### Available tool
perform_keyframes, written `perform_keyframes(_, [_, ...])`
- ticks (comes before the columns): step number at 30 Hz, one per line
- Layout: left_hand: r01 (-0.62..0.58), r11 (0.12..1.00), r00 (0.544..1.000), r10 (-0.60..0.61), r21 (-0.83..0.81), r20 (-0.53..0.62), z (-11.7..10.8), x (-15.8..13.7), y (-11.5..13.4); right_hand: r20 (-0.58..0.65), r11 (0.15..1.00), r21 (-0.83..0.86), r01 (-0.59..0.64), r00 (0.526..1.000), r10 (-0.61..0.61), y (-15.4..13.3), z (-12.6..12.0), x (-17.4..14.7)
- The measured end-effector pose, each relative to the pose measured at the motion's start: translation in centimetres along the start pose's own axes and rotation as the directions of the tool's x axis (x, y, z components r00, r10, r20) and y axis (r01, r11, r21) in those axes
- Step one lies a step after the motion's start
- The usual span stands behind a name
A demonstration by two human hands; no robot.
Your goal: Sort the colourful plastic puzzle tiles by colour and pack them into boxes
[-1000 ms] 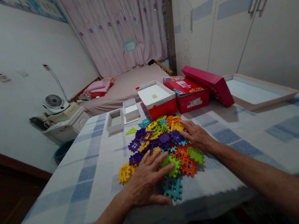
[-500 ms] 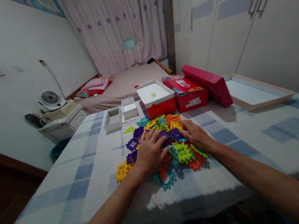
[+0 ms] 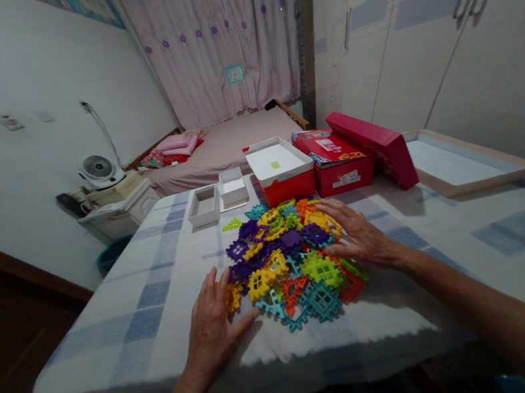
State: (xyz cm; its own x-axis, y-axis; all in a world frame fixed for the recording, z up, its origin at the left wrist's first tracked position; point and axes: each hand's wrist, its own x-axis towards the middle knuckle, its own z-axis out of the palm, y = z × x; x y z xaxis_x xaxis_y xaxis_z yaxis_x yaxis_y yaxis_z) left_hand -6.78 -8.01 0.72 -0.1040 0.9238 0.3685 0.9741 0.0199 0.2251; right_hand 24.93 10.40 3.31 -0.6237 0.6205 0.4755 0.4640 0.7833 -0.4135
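Observation:
A loose heap of plastic interlocking building pieces lies on the table in purple, yellow, green, orange and teal. Among them are a purple piece [image 3: 292,240], a yellow piece [image 3: 259,284], a lime green piece [image 3: 323,268] and a teal piece [image 3: 322,300]. At the heap's left front edge is my left hand [image 3: 216,320], fingers apart, its fingertips beside yellow pieces. My right hand [image 3: 362,236] rests along the right side of the heap, thumb and fingers spread against yellow and purple pieces. Neither hand grips a piece.
Behind the heap stand two small grey-white boxes [image 3: 204,207], a white-topped red box [image 3: 286,185], a printed red box [image 3: 344,172] with a crimson lid [image 3: 375,146] leaning on it, and a shallow tray [image 3: 493,179] at right. A checked cloth [image 3: 130,342] covers the table.
My left hand has moved off the middle of the heap to its left front edge, uncovering yellow, purple and teal pieces. My right hand stays at the right side, lifted slightly off the pieces.

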Motion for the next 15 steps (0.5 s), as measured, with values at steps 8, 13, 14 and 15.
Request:
perform_keyframes(8, [0.163, 0.925, 0.985, -0.175, -0.344, -0.004, 0.9, 0.3, 0.8, 0.113, 1.0, -0.027, 0.001, 0.994, 0.002, -1.2, 2.5, -2.3])
perform_keyframes(13, [0.151, 0.854, 0.98, -0.195, -0.498, -0.038, 1.6, 2.6, 3.0, 0.057, 0.998, -0.047, -0.047, 0.997, 0.05, -1.3, 2.7, -2.1])
perform_keyframes(14, [0.129, 0.853, 0.982, -0.182, -0.506, -0.055, 1.9, 3.1, 3.4, 0.039, 0.998, -0.053, -0.045, 0.998, 0.047, -1.4, 2.4, -2.1])
perform_keyframes(15, [0.099, 0.856, 0.985, -0.156, -0.508, -0.072, 2.1, 3.6, 3.8, 0.019, 0.998, -0.058, -0.029, 0.999, 0.03, -1.7, 2.0, -2.1])
